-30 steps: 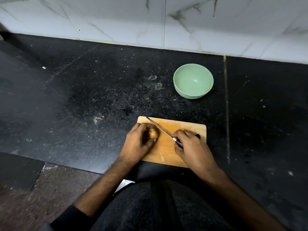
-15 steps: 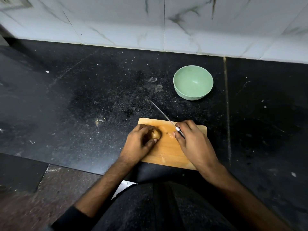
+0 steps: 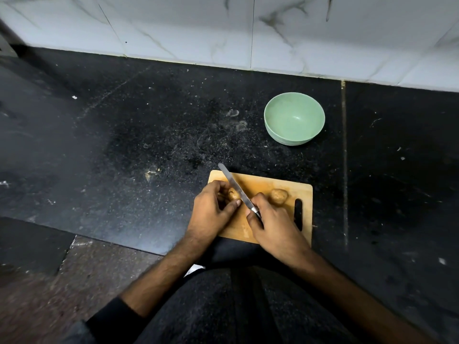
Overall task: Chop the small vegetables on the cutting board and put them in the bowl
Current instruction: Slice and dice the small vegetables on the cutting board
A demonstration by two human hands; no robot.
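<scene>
A wooden cutting board [image 3: 270,181] lies on the black counter in front of me. My left hand [image 3: 211,214] pinches a small brown vegetable [image 3: 233,194] on the board's left part. My right hand [image 3: 273,227] grips the handle of a knife [image 3: 236,187]; its blade lies slanted against the right side of that vegetable, tip pointing up-left past the board's far edge. A second brown vegetable [image 3: 278,196] sits on the board just right of my right hand. A pale green bowl [image 3: 294,119] stands beyond the board, nothing visible inside it.
The black stone counter [image 3: 124,145] is speckled with crumbs and dust. A white marble-tiled wall [image 3: 223,28] closes the back. The counter's front edge runs at lower left, above a brown floor [image 3: 37,281]. My dark-clothed body fills the bottom centre.
The knife came back down from its raised position beyond the board and its blade now lies against the held vegetable. A second vegetable has come into view right of my right hand.
</scene>
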